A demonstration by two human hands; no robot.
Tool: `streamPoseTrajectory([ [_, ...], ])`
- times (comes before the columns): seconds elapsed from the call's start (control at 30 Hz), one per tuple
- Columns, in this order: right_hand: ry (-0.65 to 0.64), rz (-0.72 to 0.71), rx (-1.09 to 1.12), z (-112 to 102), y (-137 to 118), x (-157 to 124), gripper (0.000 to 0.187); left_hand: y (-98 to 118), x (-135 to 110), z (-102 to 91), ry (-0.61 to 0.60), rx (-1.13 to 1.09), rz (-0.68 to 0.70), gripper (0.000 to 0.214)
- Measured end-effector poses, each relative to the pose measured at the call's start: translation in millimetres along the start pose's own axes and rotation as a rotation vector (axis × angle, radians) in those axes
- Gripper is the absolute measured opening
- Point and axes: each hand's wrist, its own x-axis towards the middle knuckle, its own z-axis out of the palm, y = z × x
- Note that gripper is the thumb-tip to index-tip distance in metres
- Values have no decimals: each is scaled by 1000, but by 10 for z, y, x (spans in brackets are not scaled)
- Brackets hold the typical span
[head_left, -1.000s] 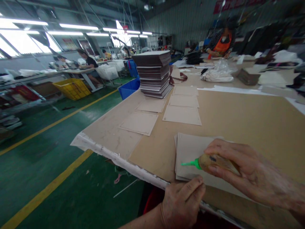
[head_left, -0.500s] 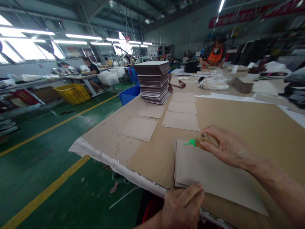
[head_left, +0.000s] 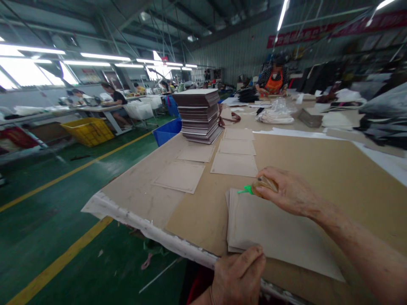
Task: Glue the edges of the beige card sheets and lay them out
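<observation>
My right hand (head_left: 289,190) is closed around a small, translucent amber squeeze bottle (head_left: 264,185) with a green nozzle (head_left: 245,189). The bottle is tilted, and its nozzle points left over the far left corner of the top sheet on a stack of grey-beige card sheets (head_left: 273,228). Whether the tip touches the sheet I cannot tell. At the near left edge of that stack is my left hand (head_left: 240,273), its fingers curled and pressed together; anything inside them is hidden. Faint lines run along the top sheet's edges.
Several single cards (head_left: 233,164) lie in two rows beyond the stack. A tall pile of dark-edged boards (head_left: 200,116) stands at the table's far left, beside a blue bin (head_left: 167,131). Across the table, a person in an orange apron (head_left: 274,82) stands near plastic bags (head_left: 276,112).
The whole view has shifted slightly, so the table and hands appear a little further left. Relative to the stack, the bottle and both hands stay almost where they were.
</observation>
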Motion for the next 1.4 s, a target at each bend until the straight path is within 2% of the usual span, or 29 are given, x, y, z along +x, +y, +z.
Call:
streamPoseTrajectory([
  [0.27,-46,83,-67,-202,104,-86,25,-38,-16,-7,-13,7,43,32],
  [0.47,-98,184,-102,-427,315,-340,28,-67,-81,0,-60,29,40,37],
  [0.77,-81,325,-133,-650,610,-713,31,-89,-61,-16,-57,58,65,37],
  [1.07,13,402,-61,-690,580,-941,36,-100,-56,-5,-54,77,67,33],
  [1.27,-50,444,-96,-780,604,-1025,35,-92,-25,-46,-128,122,61,31],
  [1.4,-46,419,-109,-799,564,-1073,32,-82,-3,-69,-186,162,59,31],
])
